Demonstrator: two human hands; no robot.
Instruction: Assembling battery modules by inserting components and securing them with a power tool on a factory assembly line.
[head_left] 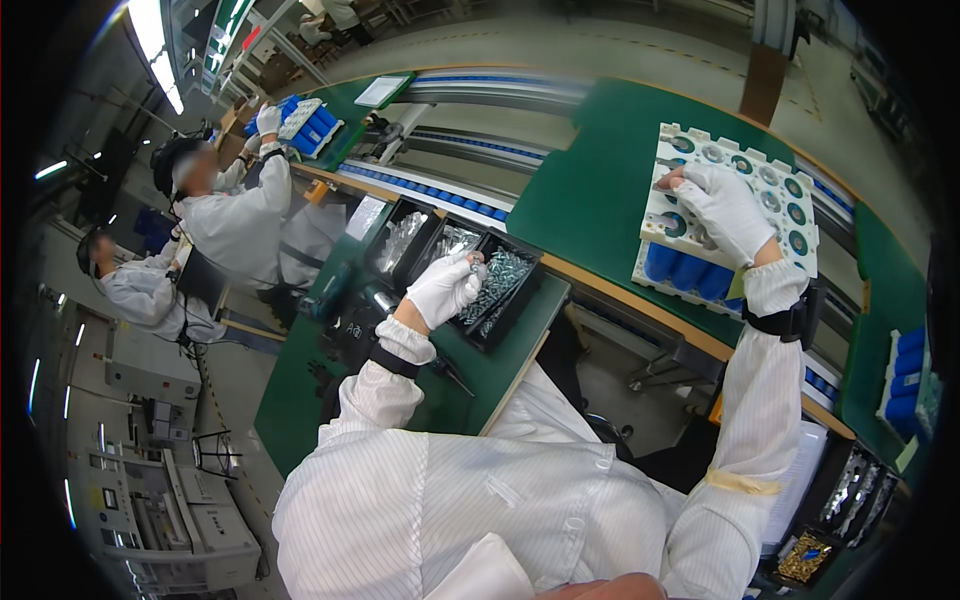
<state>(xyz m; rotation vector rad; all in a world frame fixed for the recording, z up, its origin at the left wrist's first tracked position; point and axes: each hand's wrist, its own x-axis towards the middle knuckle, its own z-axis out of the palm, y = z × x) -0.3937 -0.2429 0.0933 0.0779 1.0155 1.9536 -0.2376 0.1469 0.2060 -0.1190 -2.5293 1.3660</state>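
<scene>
My left hand [445, 287], in a white glove, hovers over a black bin of small metal screws [500, 283] with its fingers pinched together; whether it holds a screw I cannot tell. My right hand [722, 210], also gloved, rests flat on a white plastic cell holder [730, 170] with round openings. Blue cylindrical cells [685, 272] show under the holder's near edge. The holder lies on a green work surface [590, 190].
Two more black bins [425, 240] of small parts stand left of the screw bin. A conveyor with blue cells [440, 195] runs behind. Two people in white coats [235, 215] work at the left. Another blue cell pack [905, 380] sits far right.
</scene>
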